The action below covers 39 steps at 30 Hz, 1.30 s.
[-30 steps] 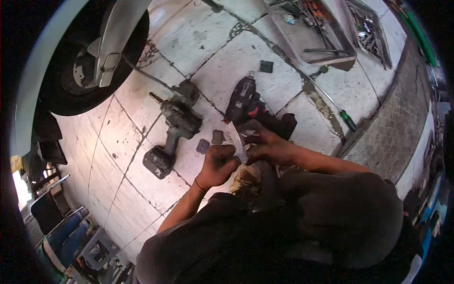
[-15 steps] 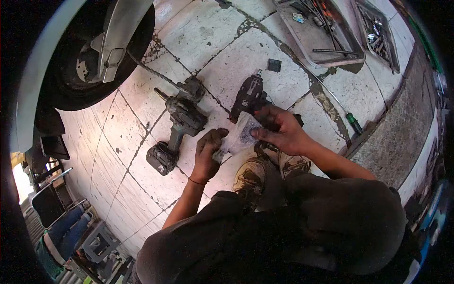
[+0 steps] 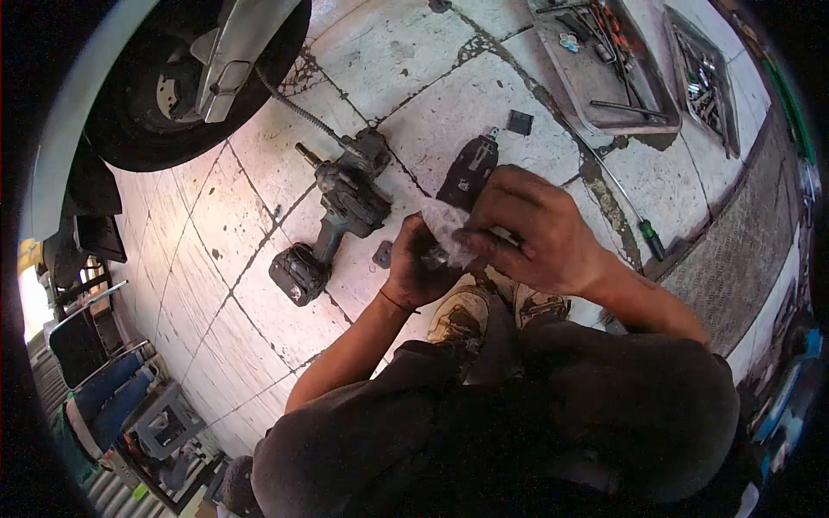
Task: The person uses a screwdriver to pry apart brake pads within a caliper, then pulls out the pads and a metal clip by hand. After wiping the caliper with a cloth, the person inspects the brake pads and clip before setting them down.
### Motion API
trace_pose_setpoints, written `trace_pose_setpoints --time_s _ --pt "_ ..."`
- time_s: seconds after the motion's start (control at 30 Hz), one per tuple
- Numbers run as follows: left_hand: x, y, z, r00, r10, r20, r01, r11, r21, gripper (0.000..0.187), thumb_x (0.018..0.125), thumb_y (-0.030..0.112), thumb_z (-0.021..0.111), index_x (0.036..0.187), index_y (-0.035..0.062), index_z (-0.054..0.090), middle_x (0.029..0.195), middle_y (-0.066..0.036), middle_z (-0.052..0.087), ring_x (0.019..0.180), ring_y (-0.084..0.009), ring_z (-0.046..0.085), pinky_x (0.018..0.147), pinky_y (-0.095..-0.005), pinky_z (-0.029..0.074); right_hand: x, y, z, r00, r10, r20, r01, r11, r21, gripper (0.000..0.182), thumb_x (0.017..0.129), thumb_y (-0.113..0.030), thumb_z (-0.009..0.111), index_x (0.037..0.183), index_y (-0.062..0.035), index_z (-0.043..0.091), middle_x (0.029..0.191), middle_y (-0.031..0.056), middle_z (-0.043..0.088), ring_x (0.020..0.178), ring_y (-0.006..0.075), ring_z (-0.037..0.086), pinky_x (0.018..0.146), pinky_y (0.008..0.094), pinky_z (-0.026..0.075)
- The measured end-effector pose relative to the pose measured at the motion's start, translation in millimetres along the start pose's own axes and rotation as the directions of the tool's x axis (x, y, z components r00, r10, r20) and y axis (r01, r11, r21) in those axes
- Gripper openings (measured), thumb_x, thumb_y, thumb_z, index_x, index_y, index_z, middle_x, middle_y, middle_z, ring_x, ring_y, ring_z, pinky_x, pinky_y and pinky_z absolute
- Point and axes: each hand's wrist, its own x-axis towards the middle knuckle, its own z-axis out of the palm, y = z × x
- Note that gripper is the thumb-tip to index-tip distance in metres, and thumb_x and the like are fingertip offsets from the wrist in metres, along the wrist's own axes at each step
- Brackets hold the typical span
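Observation:
A crumpled clear plastic bag (image 3: 444,223) is between my two hands above the floor, in front of my shoes. My left hand (image 3: 418,266) curls around its lower left side, fingers closed. From the right, my right hand (image 3: 540,229) pinches the bag's edge between thumb and fingers. What lies inside the bag is hard to make out. Just beyond the hands lies a dark power tool (image 3: 471,166), partly covered by my right hand and the bag. A larger cordless impact wrench (image 3: 350,203) rests on the tiles to the left.
A small black square piece (image 3: 520,122) lies past the tools. At upper right are a metal tray (image 3: 570,91) and a narrower tray with sockets (image 3: 704,82). A green-handled screwdriver (image 3: 649,235) lies on the right. A vehicle wheel (image 3: 129,112) stands upper left.
My left hand has moved right, closer to my right hand, and the bag is more bunched up. My right hand has turned over. A small dark piece on the floor beside my left hand now shows.

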Motion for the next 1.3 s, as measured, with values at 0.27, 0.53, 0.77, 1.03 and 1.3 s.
trace_pose_setpoints --time_s 0.27,0.53,0.77,1.03,1.3 --pt "4 -13 -13 0.999 -0.008 -0.046 0.005 0.998 -0.06 0.052 0.091 0.051 0.052 0.127 0.0136 0.053 0.119 -0.008 0.06 0.107 -0.0248 0.059 0.084 -0.0453 0.051 5 10 6 0.988 0.144 0.062 -0.142 0.989 -0.037 0.023 0.081 -0.011 0.073 0.096 0.0 0.06 0.087 0.0158 0.057 0.076 0.0312 0.059 0.064 0.0391 0.047" --pt "4 -1 -8 1.0 -0.028 0.003 0.028 0.994 0.107 0.052 0.093 0.048 0.053 0.131 0.0124 0.05 0.122 -0.008 0.059 0.113 -0.0245 0.058 0.089 -0.0473 0.05 -1 21 9 0.981 0.187 -0.058 -0.191 0.979 -0.069 0.023 0.083 -0.01 0.069 0.099 0.003 0.06 0.091 0.018 0.061 0.08 0.0342 0.063 0.071 0.0398 0.05" --pt "6 2 -21 0.997 -0.065 0.043 0.069 0.993 -0.092 0.06 0.093 0.057 0.045 0.133 0.0131 0.049 0.124 -0.008 0.057 0.109 -0.0267 0.058 0.089 -0.0489 0.047 0 8 9 0.999 -0.022 0.041 0.025 0.998 -0.063 0.017 0.08 -0.004 0.068 0.095 0.0012 0.063 0.091 0.0175 0.063 0.082 0.0346 0.063 0.071 0.0399 0.049" --pt "-3 -3 0 0.99 -0.014 -0.141 0.013 1.0 -0.012 0.055 0.095 0.052 0.04 0.133 0.0135 0.05 0.121 -0.009 0.059 0.107 -0.0277 0.058 0.088 -0.046 0.048 5 -7 -2 0.987 0.076 0.139 -0.081 0.996 0.031 0.022 0.086 -0.012 0.064 0.103 0.0004 0.061 0.099 0.0198 0.06 0.095 0.0398 0.06 0.08 0.046 0.05" --pt "6 9 -8 0.987 -0.015 0.16 0.037 0.99 -0.136 0.047 0.097 0.04 0.045 0.131 0.0091 0.053 0.127 -0.009 0.06 0.121 -0.0273 0.054 0.102 -0.0474 0.043 -3 11 -27 0.883 0.453 0.125 -0.469 0.832 0.296 0.027 0.09 -0.02 0.066 0.106 0.002 0.063 0.092 0.0168 0.068 0.085 0.0202 0.062 0.078 0.0371 0.049"
